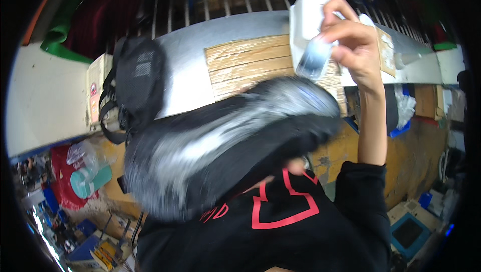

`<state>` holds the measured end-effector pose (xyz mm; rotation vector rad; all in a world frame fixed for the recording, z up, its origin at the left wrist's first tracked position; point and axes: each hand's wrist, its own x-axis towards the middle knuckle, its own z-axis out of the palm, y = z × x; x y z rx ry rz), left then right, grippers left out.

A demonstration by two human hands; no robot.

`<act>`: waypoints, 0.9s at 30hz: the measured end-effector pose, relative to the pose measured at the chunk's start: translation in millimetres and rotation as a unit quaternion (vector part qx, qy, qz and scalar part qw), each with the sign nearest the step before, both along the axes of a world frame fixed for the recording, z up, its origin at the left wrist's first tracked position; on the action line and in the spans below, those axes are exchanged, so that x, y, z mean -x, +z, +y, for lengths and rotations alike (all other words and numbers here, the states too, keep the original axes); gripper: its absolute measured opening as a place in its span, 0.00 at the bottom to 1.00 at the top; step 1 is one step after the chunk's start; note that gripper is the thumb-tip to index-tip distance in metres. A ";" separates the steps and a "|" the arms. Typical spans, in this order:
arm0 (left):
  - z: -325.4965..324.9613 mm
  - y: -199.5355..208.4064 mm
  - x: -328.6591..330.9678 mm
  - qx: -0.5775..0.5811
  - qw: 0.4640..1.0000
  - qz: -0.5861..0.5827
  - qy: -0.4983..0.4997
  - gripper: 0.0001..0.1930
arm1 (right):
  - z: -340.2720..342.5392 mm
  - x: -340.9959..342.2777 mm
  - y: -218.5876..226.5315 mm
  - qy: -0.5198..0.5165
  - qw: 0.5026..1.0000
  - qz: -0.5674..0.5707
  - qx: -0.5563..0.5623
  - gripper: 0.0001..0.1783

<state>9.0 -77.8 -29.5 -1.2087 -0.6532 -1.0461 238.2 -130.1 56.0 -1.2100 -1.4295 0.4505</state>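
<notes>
A large black shoe (235, 142) with a grey-white streaked side fills the middle, smeared by motion and tilted up toward the right. My left hand (296, 166) is mostly hidden behind it; a fingertip shows at its lower edge, holding it. My right hand (353, 39) is raised above the shoe's right end, fingers and thumb pinched on a small pale-blue, see-through piece (314, 59), too blurred to name. Right behind those fingers stands a white plastic container (306, 16) on the bench.
A brown cardboard sheet under clear film (250, 61) lies on the grey bench (200, 31). To the left sits a black bag (140, 81) with straps. A white nozzle bottle (408, 60) lies at the right. Metal bars (225, 6) run along the back.
</notes>
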 end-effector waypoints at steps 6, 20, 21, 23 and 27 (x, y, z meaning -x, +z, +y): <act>99.0 68.7 25.6 -0.512 0.363 0.221 0.746 0.46 | -94.7 -1.6 -28.7 -0.371 0.851 -0.305 0.211 0.11; 163.9 105.3 24.7 -0.476 -0.027 0.289 0.830 0.56 | -117.5 31.8 -107.3 -0.535 0.792 -0.255 0.146 0.09; 162.9 99.3 21.3 -0.480 -0.066 0.286 0.827 0.52 | -119.3 35.4 -112.6 -0.537 0.802 -0.224 0.138 0.08; 160.1 87.5 14.9 -0.502 -0.266 0.231 0.790 0.44 | -118.0 39.9 -119.3 -0.536 0.821 -0.152 0.125 0.08; 147.1 79.4 12.4 -0.425 -0.469 0.208 0.746 0.34 | -99.1 37.9 -95.6 -0.491 0.861 0.097 0.092 0.09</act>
